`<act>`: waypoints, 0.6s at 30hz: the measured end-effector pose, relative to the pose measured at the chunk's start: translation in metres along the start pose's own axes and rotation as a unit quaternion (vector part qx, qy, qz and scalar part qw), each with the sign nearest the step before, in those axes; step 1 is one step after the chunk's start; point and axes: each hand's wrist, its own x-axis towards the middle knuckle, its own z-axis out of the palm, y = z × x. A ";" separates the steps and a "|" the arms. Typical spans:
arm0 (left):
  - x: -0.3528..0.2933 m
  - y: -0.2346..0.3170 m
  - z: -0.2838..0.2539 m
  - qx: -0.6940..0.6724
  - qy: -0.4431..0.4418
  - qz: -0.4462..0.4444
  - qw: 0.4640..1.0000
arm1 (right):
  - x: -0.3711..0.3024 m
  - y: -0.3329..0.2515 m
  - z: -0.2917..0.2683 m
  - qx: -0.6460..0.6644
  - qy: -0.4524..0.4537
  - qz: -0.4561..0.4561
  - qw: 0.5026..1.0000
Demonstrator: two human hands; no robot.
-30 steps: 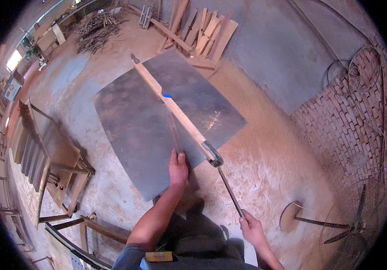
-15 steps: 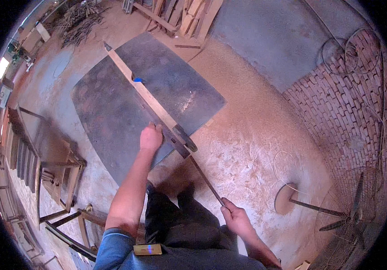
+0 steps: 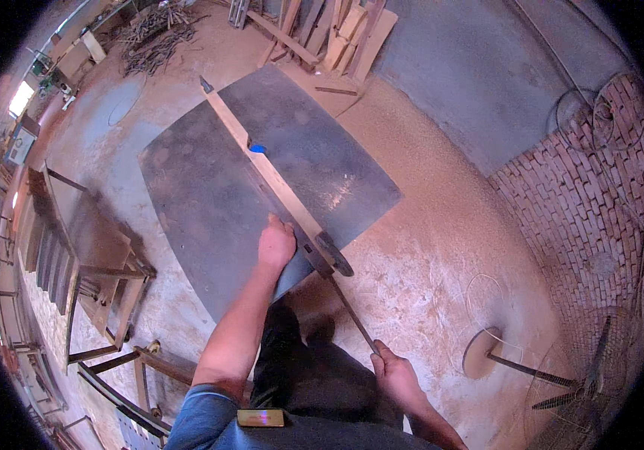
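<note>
A long pale wooden bar with black ends [image 3: 290,193] spans a dark, smooth-topped rectangular counter [image 3: 202,199], its near end jutting past the edge; whether it rests on the surface is hard to tell. Its long axis slants from far left to near right. A narrow dark bar [image 3: 317,259] lies alongside underneath, the left hand's [image 3: 276,241] grip closed around it, probably steadying it. The right hand [image 3: 395,373], beyond the edge, clamps its grip on a thin dark rod [image 3: 353,313] angled along that line, perhaps for control from the end.
</note>
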 end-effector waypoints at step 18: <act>0.069 -0.015 -0.029 0.013 0.015 0.005 1.000 | 0.048 -0.060 0.006 -0.010 -0.019 0.002 1.000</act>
